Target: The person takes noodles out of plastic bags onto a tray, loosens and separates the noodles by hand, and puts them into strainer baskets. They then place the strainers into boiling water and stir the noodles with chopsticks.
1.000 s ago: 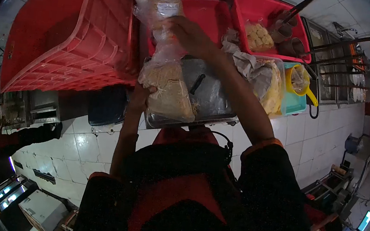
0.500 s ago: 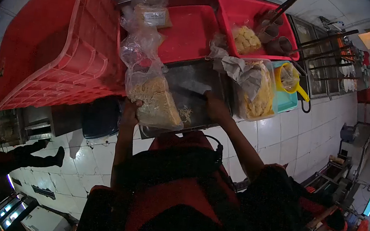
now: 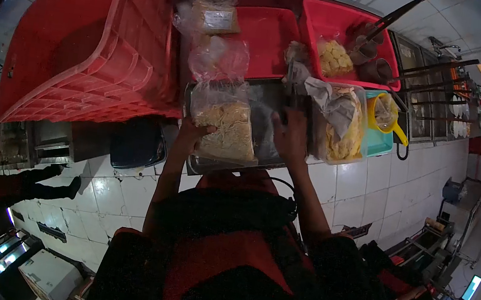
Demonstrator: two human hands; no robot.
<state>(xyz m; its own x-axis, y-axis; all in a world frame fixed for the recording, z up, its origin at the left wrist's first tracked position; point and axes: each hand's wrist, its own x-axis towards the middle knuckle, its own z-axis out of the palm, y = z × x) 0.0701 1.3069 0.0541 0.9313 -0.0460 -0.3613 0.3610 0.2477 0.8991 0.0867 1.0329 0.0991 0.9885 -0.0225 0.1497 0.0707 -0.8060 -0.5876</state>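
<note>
I am looking through the head camera from far away. A clear bag of noodles [image 3: 225, 127] lies flat, just right of my left grip [image 3: 192, 134]. The thumb of that grip rests on top of the bag, by its left edge. Some fingers are hidden, so I cannot tell if it is pinching.

My right grip [image 3: 291, 135] is to the right of the bag and apart from it. Its thumb and fingers are spread. Something dark is just past the fingertips, but it is too blurry to name.

The bag sits on a dark metal tray [image 3: 265, 135] that reaches under both grips. Past my left grip there is crumpled clear plastic [image 3: 219, 59], and farther on, a bag with a white label [image 3: 218, 19].

Just right of my right grip is a clear tub [image 3: 346, 158] of yellow food with gray paper [image 3: 327, 99] on top. Next to it is a yellow scoop [image 3: 384, 128]. Ahead of my right grip is a red tub [image 3: 329, 17]. Left of my left grip stands a big red crate [image 3: 84, 90].
</note>
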